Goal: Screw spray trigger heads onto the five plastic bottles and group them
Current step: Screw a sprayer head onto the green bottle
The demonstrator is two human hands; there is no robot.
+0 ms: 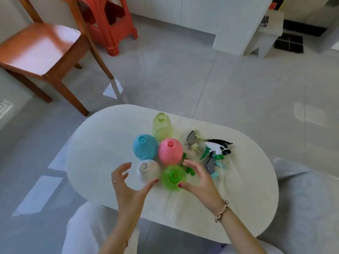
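Several open-necked bottles stand together on the white oval table (110,143): a yellow-green bottle (162,127) at the back, a blue bottle (145,149), a pink bottle (170,151), a clear bottle (149,171) and a green bottle (173,177) at the front. None has a head on it. A loose pile of spray trigger heads (212,153) lies to their right. My left hand (128,182) hovers open by the clear bottle, thumb near it. My right hand (198,178) is open beside the green bottle, holding nothing.
A wooden chair (40,48) and a red plastic stool (110,22) stand on the tiled floor beyond the table's far left. White cabinets (236,24) line the back. My knees in light trousers flank the table's near edge.
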